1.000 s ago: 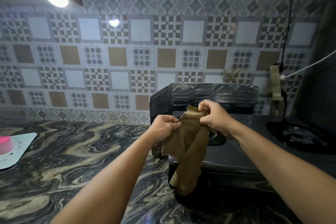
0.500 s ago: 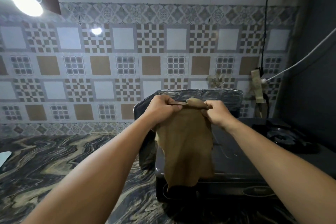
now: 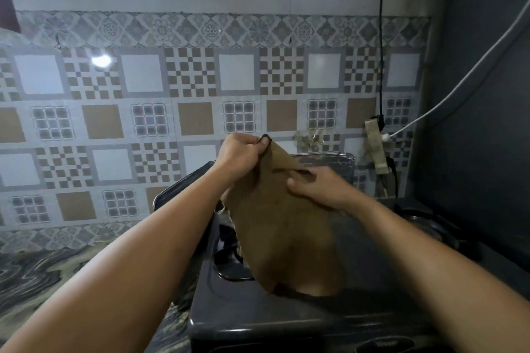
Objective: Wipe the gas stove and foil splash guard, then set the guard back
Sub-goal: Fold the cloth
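A brown cloth hangs spread out above the black gas stove. My left hand pinches its top corner, raised high. My right hand grips the cloth's right edge a little lower. The foil splash guard stands behind the stove and wraps round its left side, mostly hidden by my arms and the cloth. The left burner peeks out beside the cloth.
A patterned tile wall rises behind the stove. A marbled countertop lies to the left. A second burner sits at the right. A power strip with black and white cables hangs on the wall at the right, beside a dark panel.
The cloth has gone from bunched to spread open. My left hand rose with the top corner and my right hand dropped lower along the edge. The view shifted right and closer to the stove.
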`<act>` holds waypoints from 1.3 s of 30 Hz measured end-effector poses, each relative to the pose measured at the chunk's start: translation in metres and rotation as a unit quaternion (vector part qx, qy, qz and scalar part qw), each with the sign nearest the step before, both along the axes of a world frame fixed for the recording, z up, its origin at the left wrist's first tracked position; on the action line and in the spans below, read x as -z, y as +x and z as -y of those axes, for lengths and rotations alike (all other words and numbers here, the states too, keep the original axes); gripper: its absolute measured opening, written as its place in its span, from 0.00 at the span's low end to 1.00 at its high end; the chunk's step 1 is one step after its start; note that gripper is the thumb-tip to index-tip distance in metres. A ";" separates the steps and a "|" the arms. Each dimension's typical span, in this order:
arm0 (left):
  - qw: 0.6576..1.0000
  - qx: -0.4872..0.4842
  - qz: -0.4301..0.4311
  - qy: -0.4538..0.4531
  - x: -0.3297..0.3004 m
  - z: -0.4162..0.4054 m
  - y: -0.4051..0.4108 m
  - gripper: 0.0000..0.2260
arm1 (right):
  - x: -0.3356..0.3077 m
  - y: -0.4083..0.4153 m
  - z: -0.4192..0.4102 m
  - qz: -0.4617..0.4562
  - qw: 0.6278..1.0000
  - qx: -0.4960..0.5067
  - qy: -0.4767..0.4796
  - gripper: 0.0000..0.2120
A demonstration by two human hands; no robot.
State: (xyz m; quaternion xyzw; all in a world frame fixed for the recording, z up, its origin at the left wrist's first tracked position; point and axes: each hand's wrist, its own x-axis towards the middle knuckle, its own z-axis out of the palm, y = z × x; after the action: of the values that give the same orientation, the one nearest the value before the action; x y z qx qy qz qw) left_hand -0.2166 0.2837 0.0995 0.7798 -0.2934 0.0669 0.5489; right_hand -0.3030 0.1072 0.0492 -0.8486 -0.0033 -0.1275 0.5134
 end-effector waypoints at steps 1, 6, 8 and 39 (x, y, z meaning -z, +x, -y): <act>1.000 0.005 -0.002 0.002 -0.004 0.010 0.000 0.24 | 0.003 0.002 0.008 -0.043 0.999 -0.019 0.011 0.14; 0.985 0.000 -0.106 -0.135 -0.027 0.042 0.014 0.10 | 0.028 0.022 0.054 -0.162 0.985 -0.038 -0.051 0.18; 0.967 0.035 -0.170 -0.185 -0.030 0.052 0.024 0.07 | 0.032 0.028 0.070 -0.134 0.991 -0.009 0.012 0.13; 0.980 0.013 -0.034 0.197 0.032 0.208 0.107 0.17 | -0.008 0.117 0.243 0.066 0.954 0.125 -0.265 0.19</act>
State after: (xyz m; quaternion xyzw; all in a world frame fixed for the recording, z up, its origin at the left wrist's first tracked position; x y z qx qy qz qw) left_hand -0.1092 0.0753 0.0673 0.8707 -0.2920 -0.0254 0.3949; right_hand -0.1855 -0.1353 0.0568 -0.9376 0.0354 -0.2405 0.2487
